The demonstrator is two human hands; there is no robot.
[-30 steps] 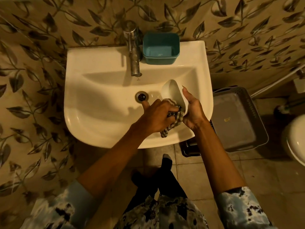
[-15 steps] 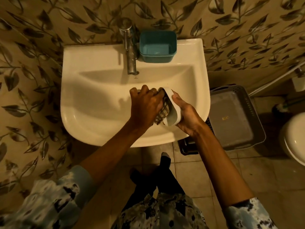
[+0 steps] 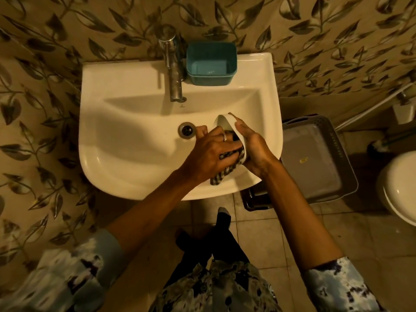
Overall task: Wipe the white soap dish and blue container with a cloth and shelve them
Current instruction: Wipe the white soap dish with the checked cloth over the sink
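Over the right side of the sink basin, my right hand [image 3: 253, 149] holds the white soap dish [image 3: 226, 122] tilted on its edge, with the hollow facing left. My left hand [image 3: 211, 154] presses a checked cloth [image 3: 221, 174] into the lower part of the dish; a corner of the cloth hangs below my fingers. The blue container [image 3: 211, 64] stands upright and empty on the sink's back ledge, just right of the tap, apart from both hands.
The white sink [image 3: 126, 136] has a metal tap [image 3: 173, 64] at the back and a drain [image 3: 186, 130] in the middle. A grey plastic tray [image 3: 315, 158] sits on the floor right of the sink. A toilet [image 3: 400, 188] is at the far right. Leaf-pattern walls surround the sink.
My left hand with the cloth has slid from the dish's upper part down to its lower end. The drain, hidden half a second ago, shows again.
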